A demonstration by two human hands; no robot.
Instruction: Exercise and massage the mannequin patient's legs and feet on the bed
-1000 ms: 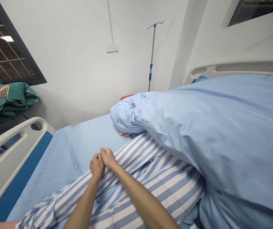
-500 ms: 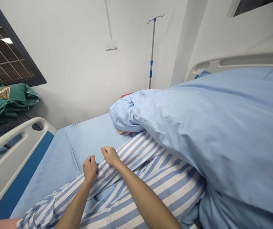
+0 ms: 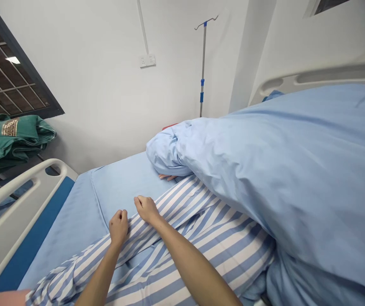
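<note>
Left hand (image 3: 118,227) and right hand (image 3: 146,210) lay curled, just apart, on striped hospital pyjamas (image 3: 220,255), blue bedsheet (image 3: 121,182) just beyond

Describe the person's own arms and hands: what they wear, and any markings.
The left forearm and right forearm are bare, with no sleeve showing up to the frame's edge. The left hand and right hand wear no gloves, and no ring, watch, bracelet or cable shows on them.
</note>
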